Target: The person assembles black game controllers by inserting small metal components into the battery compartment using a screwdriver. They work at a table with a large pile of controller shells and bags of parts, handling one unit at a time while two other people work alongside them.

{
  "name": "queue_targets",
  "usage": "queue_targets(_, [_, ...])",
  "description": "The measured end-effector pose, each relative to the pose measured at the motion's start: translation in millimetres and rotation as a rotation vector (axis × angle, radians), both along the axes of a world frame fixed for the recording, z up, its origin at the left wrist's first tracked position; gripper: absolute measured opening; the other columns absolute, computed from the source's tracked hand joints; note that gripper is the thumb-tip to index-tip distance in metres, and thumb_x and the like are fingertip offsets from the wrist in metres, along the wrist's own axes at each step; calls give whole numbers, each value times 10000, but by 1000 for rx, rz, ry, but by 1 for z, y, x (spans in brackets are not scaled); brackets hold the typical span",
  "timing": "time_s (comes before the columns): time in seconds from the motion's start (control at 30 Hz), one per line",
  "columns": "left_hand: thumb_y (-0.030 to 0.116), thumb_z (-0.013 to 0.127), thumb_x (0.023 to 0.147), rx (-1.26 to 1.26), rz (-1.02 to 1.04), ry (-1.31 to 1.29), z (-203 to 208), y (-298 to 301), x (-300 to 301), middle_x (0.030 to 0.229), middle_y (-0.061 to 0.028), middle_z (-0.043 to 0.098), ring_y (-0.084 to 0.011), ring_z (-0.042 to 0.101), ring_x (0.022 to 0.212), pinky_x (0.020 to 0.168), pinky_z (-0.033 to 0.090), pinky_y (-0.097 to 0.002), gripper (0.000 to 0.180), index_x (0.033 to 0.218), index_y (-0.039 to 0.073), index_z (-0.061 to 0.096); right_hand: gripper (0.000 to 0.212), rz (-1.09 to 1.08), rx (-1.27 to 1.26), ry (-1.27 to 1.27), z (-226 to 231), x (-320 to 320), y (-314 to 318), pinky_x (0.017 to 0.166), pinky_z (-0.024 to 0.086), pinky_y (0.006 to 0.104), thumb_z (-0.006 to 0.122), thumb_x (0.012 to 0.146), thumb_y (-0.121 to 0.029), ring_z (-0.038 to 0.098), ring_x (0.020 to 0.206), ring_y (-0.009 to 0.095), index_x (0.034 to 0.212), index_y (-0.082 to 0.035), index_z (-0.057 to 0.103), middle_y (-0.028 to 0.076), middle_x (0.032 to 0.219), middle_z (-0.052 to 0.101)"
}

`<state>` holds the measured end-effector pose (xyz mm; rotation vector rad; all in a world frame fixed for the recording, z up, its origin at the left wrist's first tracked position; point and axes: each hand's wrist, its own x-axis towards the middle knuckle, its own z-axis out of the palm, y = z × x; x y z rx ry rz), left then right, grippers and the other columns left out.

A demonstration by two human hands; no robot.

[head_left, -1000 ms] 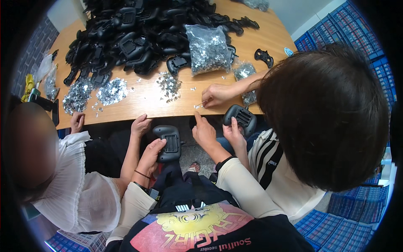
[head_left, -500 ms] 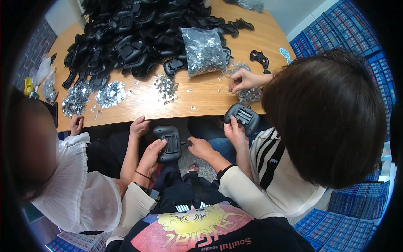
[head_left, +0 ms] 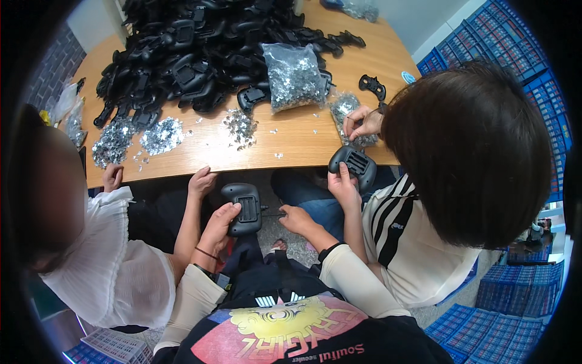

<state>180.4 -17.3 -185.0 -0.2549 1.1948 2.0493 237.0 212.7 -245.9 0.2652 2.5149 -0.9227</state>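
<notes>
A black game controller rests in my left hand, its back with the open battery compartment facing up. My thumb presses on the compartment's left edge and my fingers go out of sight underneath. A short dark stub sticks out of the controller's right side. My right hand hovers apart from it on the right, fingers curled with thumb and index close together. Whatever is between those fingertips is too small to make out.
On the wooden table lie a heap of black controller shells, piles of small shiny metal pieces and a clear bag of them. A co-worker's hand on the right holds another controller. Another co-worker's hand is on the left.
My right hand has drawn slightly right and down, away from the controller. The controller in my left hand has hardly moved. The right co-worker's free hand and controller have shifted slightly right.
</notes>
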Motion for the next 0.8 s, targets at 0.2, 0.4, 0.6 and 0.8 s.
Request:
queue_targets(0.2, [185, 555, 877, -18, 16, 4, 4, 1, 3, 855, 5, 621, -63, 582, 755, 696, 475, -221, 161, 962, 51, 584, 421, -30, -47, -129, 13, 2, 1, 888, 418, 405, 569, 758, -212, 535, 1033, 350, 1152, -66, 537, 224, 1065, 578])
queue_targets(0.4, [155, 548, 876, 13, 28, 7, 8, -1, 5, 889, -4, 615, -74, 576, 794, 725, 467, -230, 147, 972, 49, 576, 428, -41, -55, -147, 12, 3, 2, 878, 424, 395, 577, 762, -233, 554, 1011, 328, 1157, -74, 536, 198, 1038, 599])
queue_targets(0.6, [143, 557, 866, 29, -12, 15, 11, -2, 4, 817, 31, 574, -53, 525, 734, 686, 437, -216, 86, 923, 78, 563, 391, -80, -100, -81, 17, -1, 1, 849, 440, 387, 578, 767, -238, 574, 971, 316, 1119, -68, 562, 178, 980, 621])
queue_targets(0.8, [128, 592, 833, 14, 13, 22, -8, -6, 4, 779, 31, 534, -52, 484, 729, 691, 400, -203, 86, 884, 73, 549, 284, -206, -389, 38, 36, -11, -8, 624, 486, 295, 556, 820, -187, 609, 672, 177, 1046, -17, 581, 104, 784, 638])
